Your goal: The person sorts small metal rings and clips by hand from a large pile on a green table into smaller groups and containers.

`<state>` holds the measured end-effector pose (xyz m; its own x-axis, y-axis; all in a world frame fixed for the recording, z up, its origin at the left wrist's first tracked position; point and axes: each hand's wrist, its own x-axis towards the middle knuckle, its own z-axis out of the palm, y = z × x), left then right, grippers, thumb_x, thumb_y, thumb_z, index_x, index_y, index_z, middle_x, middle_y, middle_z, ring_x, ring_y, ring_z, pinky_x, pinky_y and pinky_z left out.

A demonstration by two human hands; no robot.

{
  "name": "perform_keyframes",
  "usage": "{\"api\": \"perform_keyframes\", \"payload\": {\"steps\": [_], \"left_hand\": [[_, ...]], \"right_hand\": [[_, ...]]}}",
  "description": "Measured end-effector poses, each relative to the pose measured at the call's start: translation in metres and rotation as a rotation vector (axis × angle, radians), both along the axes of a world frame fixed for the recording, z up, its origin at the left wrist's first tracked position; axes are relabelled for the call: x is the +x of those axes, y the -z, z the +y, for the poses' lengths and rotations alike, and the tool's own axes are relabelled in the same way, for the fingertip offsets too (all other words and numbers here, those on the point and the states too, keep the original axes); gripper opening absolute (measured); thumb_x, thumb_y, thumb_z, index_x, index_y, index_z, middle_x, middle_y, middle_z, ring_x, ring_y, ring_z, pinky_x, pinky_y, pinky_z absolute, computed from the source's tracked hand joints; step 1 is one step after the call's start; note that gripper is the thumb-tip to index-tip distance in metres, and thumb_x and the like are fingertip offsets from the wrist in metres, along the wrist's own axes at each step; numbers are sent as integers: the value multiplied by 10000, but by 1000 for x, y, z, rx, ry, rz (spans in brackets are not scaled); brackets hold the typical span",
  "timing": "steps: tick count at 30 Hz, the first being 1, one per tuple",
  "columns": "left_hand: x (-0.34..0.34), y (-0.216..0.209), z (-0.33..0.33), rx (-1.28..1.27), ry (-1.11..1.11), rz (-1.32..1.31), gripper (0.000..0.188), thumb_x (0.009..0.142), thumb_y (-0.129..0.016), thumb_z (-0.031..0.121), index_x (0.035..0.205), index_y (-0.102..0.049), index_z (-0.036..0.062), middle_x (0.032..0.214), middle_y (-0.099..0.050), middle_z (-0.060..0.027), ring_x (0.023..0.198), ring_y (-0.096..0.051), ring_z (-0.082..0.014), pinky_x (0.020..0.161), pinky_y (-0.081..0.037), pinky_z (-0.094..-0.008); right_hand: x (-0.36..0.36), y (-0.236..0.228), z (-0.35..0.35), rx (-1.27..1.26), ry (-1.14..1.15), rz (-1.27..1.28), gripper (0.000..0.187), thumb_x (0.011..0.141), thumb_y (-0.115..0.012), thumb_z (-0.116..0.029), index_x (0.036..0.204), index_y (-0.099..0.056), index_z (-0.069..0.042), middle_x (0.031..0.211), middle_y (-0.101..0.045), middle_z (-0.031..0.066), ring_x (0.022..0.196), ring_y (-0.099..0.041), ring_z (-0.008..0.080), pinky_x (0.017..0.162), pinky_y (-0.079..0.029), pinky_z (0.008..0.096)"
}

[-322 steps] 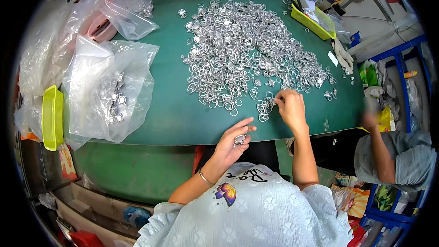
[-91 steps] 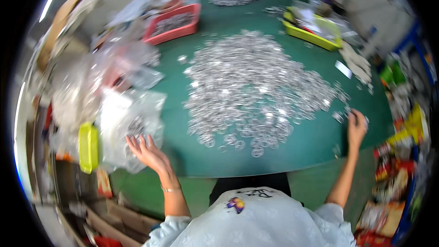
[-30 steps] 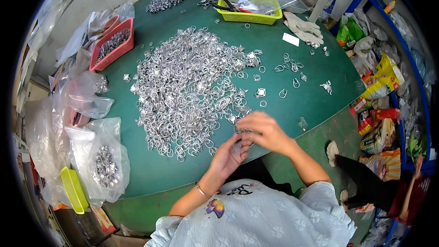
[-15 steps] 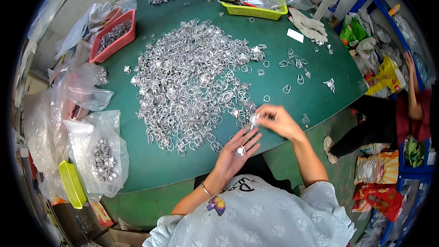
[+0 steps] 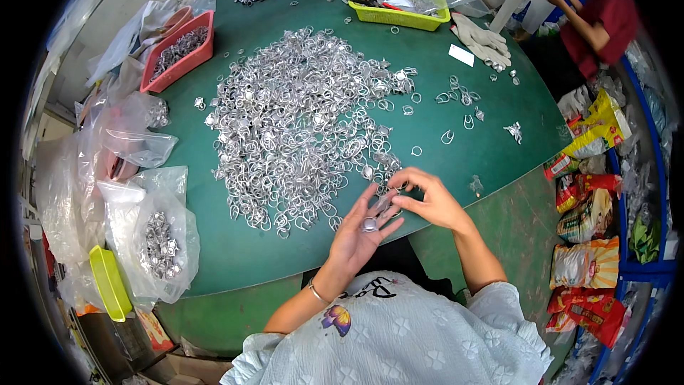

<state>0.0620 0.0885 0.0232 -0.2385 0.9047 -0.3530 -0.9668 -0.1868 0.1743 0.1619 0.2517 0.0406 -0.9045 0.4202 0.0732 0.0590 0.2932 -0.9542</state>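
Observation:
My left hand (image 5: 350, 237) is palm up over the table's near edge, fingers stretched, with a round-faced silver ring (image 5: 369, 224) resting on them. My right hand (image 5: 432, 203) meets its fingertips, thumb and fingers pinched on a small silver piece, seemingly another ring; motion blurs it and the fingers partly cover it. Just beyond both hands lies a large heap of silver rings (image 5: 292, 121), many with round or square faces. Several loose rings (image 5: 459, 93) are scattered to the right of the heap.
On the green table (image 5: 513, 146) stand a red bin (image 5: 203, 36) and a yellow-green tray (image 5: 399, 18) with pliers. Clear bags (image 5: 189, 242) line the left edge; gloves (image 5: 481, 39) lie far right. A person (image 5: 605, 25) in dark red is by the blue shelves.
My right hand has come closer against the left fingers, and the left fingers have tilted. The person at the right has moved toward the far end of the table.

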Motion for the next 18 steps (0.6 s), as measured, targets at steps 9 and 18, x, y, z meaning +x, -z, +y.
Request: {"api": "perform_keyframes", "payload": {"steps": [9,18], "left_hand": [[-2,52,-14,78,58,-141,203,928,-525,157,1049,-563,-2,994,-599,-131,846,-578,-159,758,-524,-294],[7,12,-1,-151,29,-74,232,906,-557,170,1064,-562,0,1033,-598,-150,1006,-585,-229,767,-558,-303]], "right_hand": [[6,21,30,618,234,-119,117,763,-669,-90,852,-640,-19,1062,-591,76,1014,-508,264,870,-378,361],[-11,3,14,120,83,-37,138,811,-624,-78,933,-624,-13,1007,-611,79,928,-548,196,829,-417,312]]}}
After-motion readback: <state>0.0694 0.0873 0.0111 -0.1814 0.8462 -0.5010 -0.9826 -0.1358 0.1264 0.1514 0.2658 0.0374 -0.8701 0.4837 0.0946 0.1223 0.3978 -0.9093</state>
